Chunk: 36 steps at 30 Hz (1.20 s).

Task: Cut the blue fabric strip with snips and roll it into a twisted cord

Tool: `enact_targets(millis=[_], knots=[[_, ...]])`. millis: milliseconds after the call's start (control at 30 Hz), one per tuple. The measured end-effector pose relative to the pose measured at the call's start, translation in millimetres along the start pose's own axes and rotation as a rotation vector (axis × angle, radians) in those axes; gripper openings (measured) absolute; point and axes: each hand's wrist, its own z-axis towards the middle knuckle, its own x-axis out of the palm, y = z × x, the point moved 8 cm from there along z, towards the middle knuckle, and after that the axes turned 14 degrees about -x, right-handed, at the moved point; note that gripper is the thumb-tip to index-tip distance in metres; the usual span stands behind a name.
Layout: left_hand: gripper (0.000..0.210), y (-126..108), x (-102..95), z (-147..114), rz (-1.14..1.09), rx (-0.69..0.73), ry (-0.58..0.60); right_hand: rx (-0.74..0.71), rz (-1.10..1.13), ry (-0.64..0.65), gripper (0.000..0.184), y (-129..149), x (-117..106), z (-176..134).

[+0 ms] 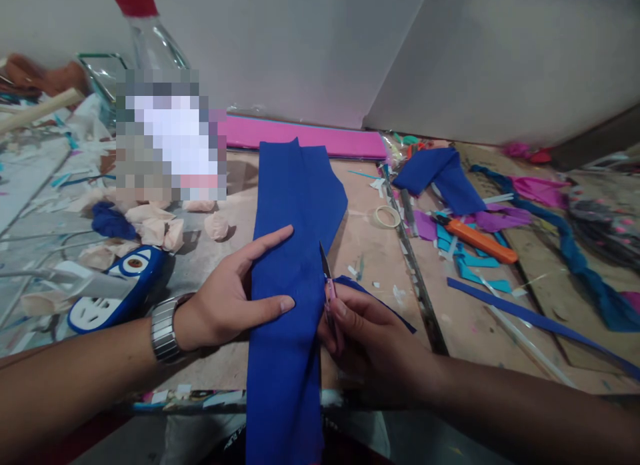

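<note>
The left hand (pixel 223 298), thumb and forefinger apart, lies on the blue sheet (pixel 293 198); the right hand (pixel 373 325) clamps its fingers on scissors (pixel 331 290).

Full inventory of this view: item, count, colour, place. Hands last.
Long material strip: 1, blue, centre
Scissors: 1, pink handles, in right hand
Flat stack: 1, pink on top, table back
Capped bottle: 1, clear with red cap, back left
Crumpled pieces: several, pale peach, left
Eye-marked object: 1, blue and white, left
Tape ring: 1, pale, right of centre
Cutter: 1, orange, right
Folded piece: 1, blue, back right
Scraps: many, mixed, both sides
Pixelated patch: contents unreadable
Watch: 1, silver, left wrist
Left hand: 1, on strip
Right hand: 1, strip's right edge
</note>
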Motion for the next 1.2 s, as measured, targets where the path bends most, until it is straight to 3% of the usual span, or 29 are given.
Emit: enact_targets(millis=[1200], knots=[[0.093,1.0,-1.8,-0.7,-0.022,0.010,-0.015,-0.008,0.026,0.049,0.042,-3.5,2.0,0.8]])
